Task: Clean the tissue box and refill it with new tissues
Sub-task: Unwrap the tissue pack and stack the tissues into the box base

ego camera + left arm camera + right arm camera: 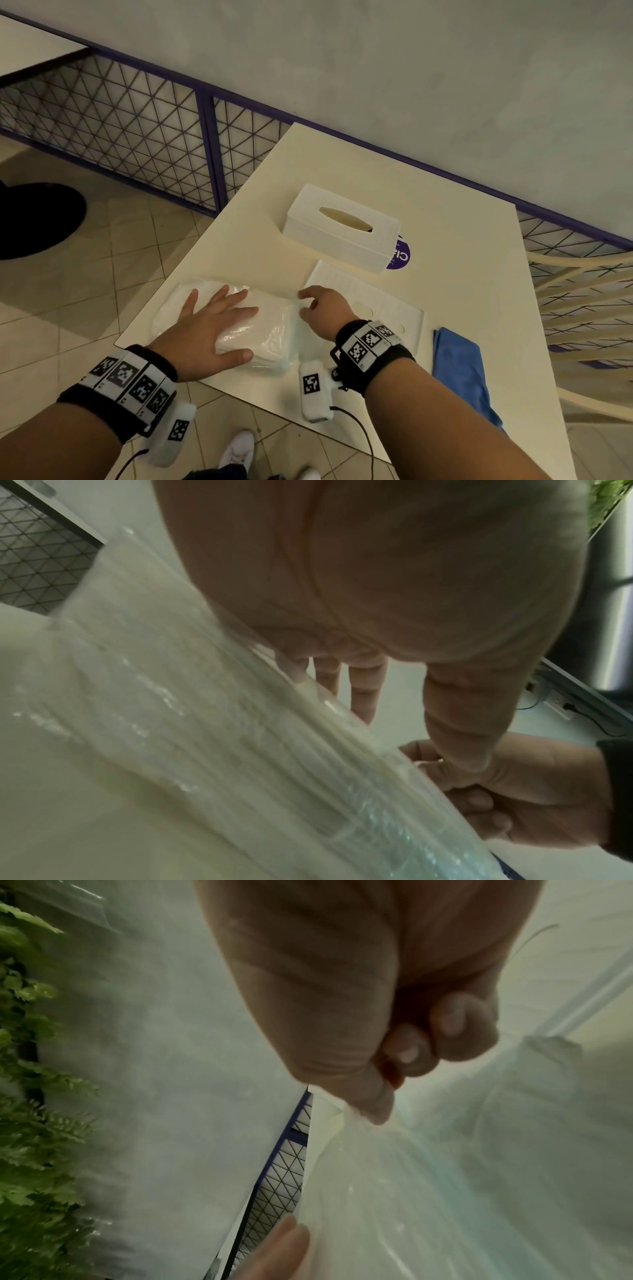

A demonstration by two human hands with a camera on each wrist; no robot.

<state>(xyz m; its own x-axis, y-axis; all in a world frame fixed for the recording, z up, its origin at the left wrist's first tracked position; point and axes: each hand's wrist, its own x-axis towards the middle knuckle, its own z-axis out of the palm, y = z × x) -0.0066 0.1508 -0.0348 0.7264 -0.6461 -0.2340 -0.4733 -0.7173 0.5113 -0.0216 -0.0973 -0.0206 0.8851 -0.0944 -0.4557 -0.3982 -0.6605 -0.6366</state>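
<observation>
A pack of new tissues (267,325) in clear plastic wrap lies near the table's front left corner. My left hand (215,322) lies flat on top of it with straight, spread fingers, pressing it down. My right hand (313,303) pinches the wrap at the pack's right end between thumb and curled fingers; the right wrist view shows the thumb (369,1096) on the stretched film (394,1177). The white woven tissue box (342,228) stands farther back with its oval slot up. Its flat white base plate (394,308) lies between the box and my right hand.
A folded blue cloth (462,366) lies at the right near the table's (462,240) front edge. A purple round sticker (400,255) shows beside the box. A purple mesh fence (137,130) runs behind. A cream chair (582,291) stands to the right.
</observation>
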